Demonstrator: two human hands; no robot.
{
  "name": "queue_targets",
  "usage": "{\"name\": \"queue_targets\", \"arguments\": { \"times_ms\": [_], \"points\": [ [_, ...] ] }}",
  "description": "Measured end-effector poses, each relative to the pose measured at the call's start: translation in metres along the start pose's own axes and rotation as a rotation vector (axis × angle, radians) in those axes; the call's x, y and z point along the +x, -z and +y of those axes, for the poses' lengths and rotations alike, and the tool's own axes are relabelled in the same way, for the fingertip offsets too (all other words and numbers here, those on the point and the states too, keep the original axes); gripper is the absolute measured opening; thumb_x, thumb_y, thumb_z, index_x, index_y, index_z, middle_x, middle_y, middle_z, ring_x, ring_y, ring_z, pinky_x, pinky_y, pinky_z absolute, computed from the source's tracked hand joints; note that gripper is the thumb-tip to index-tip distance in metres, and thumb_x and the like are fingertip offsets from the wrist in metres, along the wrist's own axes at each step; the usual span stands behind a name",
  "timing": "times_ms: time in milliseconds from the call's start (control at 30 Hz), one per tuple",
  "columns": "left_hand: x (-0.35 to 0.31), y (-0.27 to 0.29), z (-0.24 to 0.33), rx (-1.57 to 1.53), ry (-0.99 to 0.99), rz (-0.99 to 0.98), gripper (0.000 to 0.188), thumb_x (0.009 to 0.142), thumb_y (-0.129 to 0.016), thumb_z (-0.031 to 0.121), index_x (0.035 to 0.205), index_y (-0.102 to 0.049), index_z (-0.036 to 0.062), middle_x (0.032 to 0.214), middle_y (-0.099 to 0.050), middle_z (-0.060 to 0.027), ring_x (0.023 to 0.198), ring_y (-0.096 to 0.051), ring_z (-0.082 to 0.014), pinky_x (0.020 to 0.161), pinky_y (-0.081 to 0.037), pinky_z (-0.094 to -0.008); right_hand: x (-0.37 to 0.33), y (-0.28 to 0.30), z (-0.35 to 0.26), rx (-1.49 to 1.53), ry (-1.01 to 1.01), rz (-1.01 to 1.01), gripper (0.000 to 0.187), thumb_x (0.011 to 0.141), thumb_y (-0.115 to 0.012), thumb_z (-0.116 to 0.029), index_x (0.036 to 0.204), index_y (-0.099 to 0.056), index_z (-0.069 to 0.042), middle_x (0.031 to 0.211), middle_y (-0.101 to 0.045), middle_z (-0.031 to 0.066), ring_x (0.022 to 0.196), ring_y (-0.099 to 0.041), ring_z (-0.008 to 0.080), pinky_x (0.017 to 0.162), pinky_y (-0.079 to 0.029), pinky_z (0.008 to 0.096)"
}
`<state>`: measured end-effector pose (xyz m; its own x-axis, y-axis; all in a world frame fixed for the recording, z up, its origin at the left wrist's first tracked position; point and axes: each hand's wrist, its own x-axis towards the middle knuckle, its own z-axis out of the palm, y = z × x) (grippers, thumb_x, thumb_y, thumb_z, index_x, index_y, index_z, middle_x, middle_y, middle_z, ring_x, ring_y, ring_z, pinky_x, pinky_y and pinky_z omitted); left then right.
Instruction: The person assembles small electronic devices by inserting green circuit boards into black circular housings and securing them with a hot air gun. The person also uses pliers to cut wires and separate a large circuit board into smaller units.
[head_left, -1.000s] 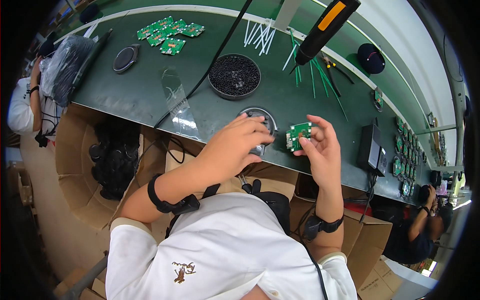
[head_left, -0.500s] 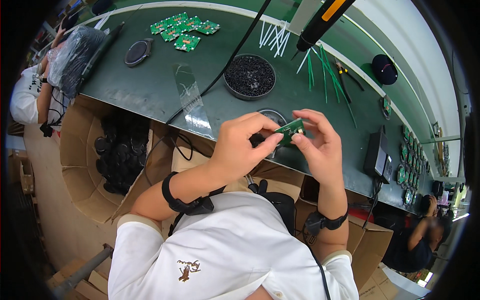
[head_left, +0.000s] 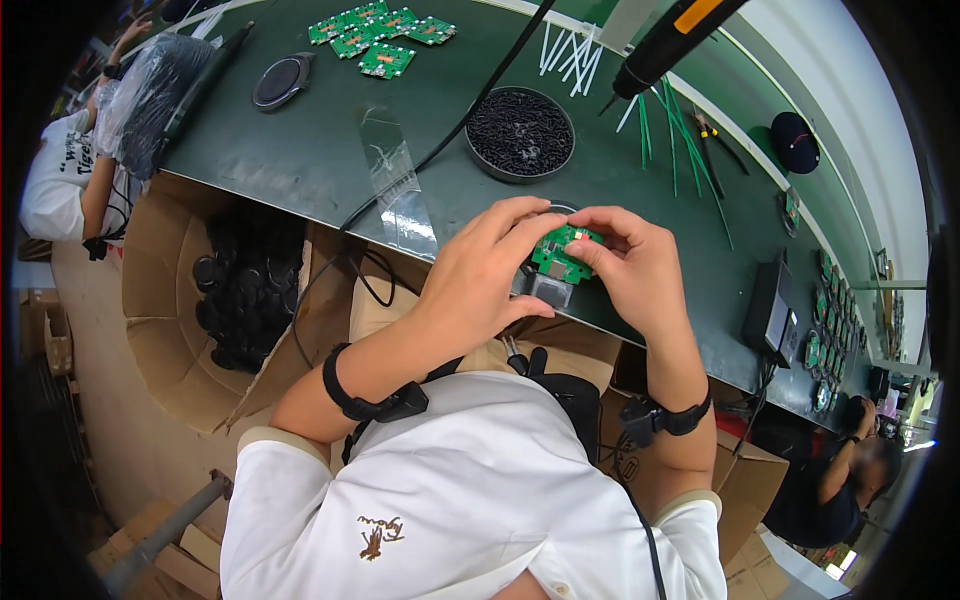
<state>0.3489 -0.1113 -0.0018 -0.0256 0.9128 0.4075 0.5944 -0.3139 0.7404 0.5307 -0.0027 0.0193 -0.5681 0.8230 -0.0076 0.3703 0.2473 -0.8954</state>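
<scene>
Close to the bench's front edge, a small green circuit board (head_left: 560, 258) lies over a round dark casing, mostly hidden by my hands; a grey square part (head_left: 550, 291) shows below the board. My right hand (head_left: 640, 268) grips the board, thumb on its face and fingers behind its far edge. Around the casing's left side curls my left hand (head_left: 485, 262), fingertips by the board's far edge and thumb beside the grey part. Just beyond stands a round dish (head_left: 520, 178) of small black pieces. The tip of a black power screwdriver (head_left: 660, 55) hangs above the bench.
Several green boards (head_left: 386, 60) and a round black cover (head_left: 282, 82) lie far left. White and green ties and pliers (head_left: 708, 150) lie to the right, near a black box (head_left: 770, 312). A cable crosses the bench. Left below stands a carton (head_left: 165, 330) of black discs. Co-workers sit at both sides.
The board, earlier held tilted between both hands, now lies flatter over the casing. My left hand has opened wider around it, and the view has shifted slightly.
</scene>
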Motion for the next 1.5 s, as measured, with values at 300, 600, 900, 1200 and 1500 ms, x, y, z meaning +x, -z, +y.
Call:
{"name": "queue_targets", "arguments": {
  "times_ms": [300, 600, 900, 1200, 1500],
  "points": [
    [-0.004, -0.001, -0.009, 0.126, -0.093, -0.051, 0.066, 0.063, -0.09, 0.017, 0.125, -0.067, 0.0066, 0.14, -0.059, -0.0135, 0.117, -0.062, -0.0358, 0.095, -0.054, -0.0437, -0.012, 0.004, -0.009, -0.555, 0.287, 0.0, 0.04, 0.077, -0.083, -0.009, 0.117, -0.076, -0.008, 0.111, -0.066, 0.009, 0.107, -0.065, 0.0246, 0.088, -0.054, 0.0363],
    [0.01, 0.013, 0.004, -0.044, -0.035, 0.011, 0.037, 0.081, -0.081, 0.012, 0.114, -0.069, 0.0019, 0.112, -0.071, -0.0144, 0.095, -0.069, -0.033, 0.084, -0.055, -0.0392, -0.033, 0.001, -0.004, -0.235, 0.388, 0.107, 0.037, 0.08, -0.076, 0.002, 0.116, -0.075, -0.007, 0.12, -0.071, 0.0136, 0.106, -0.069, 0.0282, 0.088, -0.056, 0.0347],
    [0.005, 0.001, 0.013, -0.048, -0.033, 0.078, 0.031, 0.081, -0.079, 0.006, 0.109, -0.067, -0.0012, 0.104, -0.069, -0.016, 0.09, -0.069, -0.0345, 0.076, -0.057, -0.0378, -0.04, -0.008, -0.008, -0.267, 0.397, 0.216, 0.033, 0.079, -0.075, 0.004, 0.111, -0.077, -0.006, 0.113, -0.074, 0.0108, 0.098, -0.069, 0.0284, 0.083, -0.056, 0.0353],
    [0.007, 0.0, 0.013, -0.04, -0.049, 0.084, 0.029, 0.082, -0.079, 0.007, 0.108, -0.069, 0.0001, 0.103, -0.07, -0.0148, 0.089, -0.07, -0.0329, 0.074, -0.057, -0.0379, -0.041, -0.008, -0.002, -0.223, 0.408, 0.235, 0.034, 0.078, -0.075, 0.006, 0.109, -0.078, -0.006, 0.111, -0.076, 0.0107, 0.092, -0.07, 0.027, 0.082, -0.056, 0.0339],
    [0.008, -0.002, 0.016, -0.044, -0.036, 0.113, 0.027, 0.081, -0.08, 0.006, 0.106, -0.071, 0.001, 0.098, -0.071, -0.0134, 0.084, -0.069, -0.03, 0.072, -0.056, -0.0357, -0.043, -0.009, 0.0, -0.131, 0.348, 0.224, 0.034, 0.077, -0.076, 0.006, 0.109, -0.078, -0.005, 0.109, -0.077, 0.0109, 0.088, -0.07, 0.0241, 0.08, -0.055, 0.0313]
  ]
}}
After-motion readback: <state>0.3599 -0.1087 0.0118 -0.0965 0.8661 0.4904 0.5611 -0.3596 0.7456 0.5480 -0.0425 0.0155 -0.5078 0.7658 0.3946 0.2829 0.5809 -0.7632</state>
